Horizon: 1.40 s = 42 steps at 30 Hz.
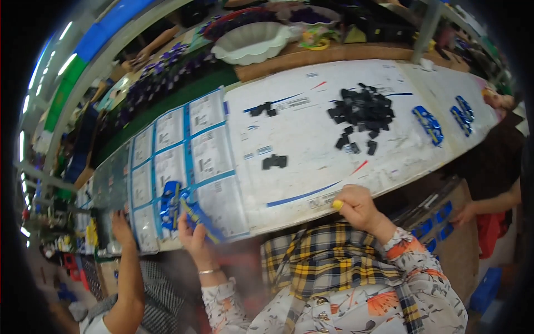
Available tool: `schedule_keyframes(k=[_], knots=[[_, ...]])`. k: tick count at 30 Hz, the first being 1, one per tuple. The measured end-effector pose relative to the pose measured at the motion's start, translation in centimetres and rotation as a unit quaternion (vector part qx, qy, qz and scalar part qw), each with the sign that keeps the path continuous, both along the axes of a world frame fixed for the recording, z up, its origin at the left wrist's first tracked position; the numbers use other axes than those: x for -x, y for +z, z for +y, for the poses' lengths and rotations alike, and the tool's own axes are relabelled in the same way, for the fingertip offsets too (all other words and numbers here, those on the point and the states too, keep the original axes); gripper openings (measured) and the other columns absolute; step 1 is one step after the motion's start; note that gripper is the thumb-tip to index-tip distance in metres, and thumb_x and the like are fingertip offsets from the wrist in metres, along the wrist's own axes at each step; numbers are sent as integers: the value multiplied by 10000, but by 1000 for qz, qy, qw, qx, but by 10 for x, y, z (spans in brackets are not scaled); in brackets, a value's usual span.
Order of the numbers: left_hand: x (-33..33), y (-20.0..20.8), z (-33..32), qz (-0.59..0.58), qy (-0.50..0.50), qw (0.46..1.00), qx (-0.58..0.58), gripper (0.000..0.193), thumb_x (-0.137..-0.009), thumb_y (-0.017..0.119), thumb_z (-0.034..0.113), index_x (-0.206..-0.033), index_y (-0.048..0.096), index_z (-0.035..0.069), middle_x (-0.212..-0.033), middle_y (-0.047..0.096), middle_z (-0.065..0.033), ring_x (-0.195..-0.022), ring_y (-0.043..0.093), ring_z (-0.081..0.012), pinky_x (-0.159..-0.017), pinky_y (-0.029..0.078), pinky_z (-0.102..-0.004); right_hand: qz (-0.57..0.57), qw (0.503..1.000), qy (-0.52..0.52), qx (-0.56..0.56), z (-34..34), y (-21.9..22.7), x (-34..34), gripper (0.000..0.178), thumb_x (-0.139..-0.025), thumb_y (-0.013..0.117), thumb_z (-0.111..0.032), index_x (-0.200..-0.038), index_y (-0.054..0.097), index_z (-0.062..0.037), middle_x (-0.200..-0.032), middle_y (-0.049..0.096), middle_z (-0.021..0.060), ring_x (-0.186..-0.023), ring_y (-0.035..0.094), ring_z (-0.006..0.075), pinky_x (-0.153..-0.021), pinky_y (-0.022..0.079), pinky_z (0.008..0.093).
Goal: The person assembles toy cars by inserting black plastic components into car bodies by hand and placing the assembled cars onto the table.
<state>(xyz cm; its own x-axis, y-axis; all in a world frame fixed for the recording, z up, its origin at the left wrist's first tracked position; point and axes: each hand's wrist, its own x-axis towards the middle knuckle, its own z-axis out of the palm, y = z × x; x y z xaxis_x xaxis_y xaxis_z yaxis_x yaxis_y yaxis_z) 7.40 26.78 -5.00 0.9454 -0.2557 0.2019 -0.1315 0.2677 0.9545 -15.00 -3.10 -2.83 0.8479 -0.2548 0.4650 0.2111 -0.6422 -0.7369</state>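
Observation:
My left hand [196, 238] is at the front edge of the table, its fingers against a long blue toy car shell [201, 218] with a yellow stripe. That shell is smeared by motion and appears held. Just beyond it, another blue toy car shell [170, 205] lies on the printed sheets. My right hand [359, 207] is closed in a fist over the table's front edge, with a yellow covering on the thumb tip. Whatever its fingers may hold is hidden. Farther off lies a heap of small black parts [364, 108].
Smaller groups of black parts [275, 162] lie on the white tabletop [300, 128]. Blue shells [428, 125] rest at the right. A scalloped pale basin [250, 43] stands behind the table. At the left, a co-worker's arm [127, 245] reaches over the table; another person's hand [464, 214] is at right.

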Motion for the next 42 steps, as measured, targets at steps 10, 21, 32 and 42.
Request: schedule_keyframes(k=[10,21,32,42], knots=[[-10,29,34,104,-61,981,152,398,-865,554,360,-1128,532,61,-967,591,-34,-756,597,-237,-654,500,-354,89,995,-15,-47,1,9,1,128,-786,586,-83,-689,575,-1,-592,530,104,-555,504,235,-529,392,335],[-132,72,112,-114,169,917,-344,446,-802,641,99,-1192,473,-39,-1086,562,-108,-926,547,-185,-818,447,-288,3,997,-52,59,1,-19,-10,138,-713,592,-111,-596,525,-79,-558,498,95,-537,516,280,-494,397,390],[-218,-2,143,-135,186,834,-501,487,-785,638,169,-1178,490,-78,-1117,546,-189,-1016,512,-283,-855,416,-328,60,991,-83,87,3,-1,-3,225,-768,593,-245,-607,553,-92,-612,571,99,-613,567,304,-555,442,414],[-40,144,-2,-298,13,882,-365,326,-851,617,189,-1041,597,-76,-1010,626,-191,-912,596,-296,-841,455,-371,85,983,-97,129,10,-4,-3,267,-792,557,-298,-627,576,-89,-624,582,114,-642,581,319,-582,457,421]])
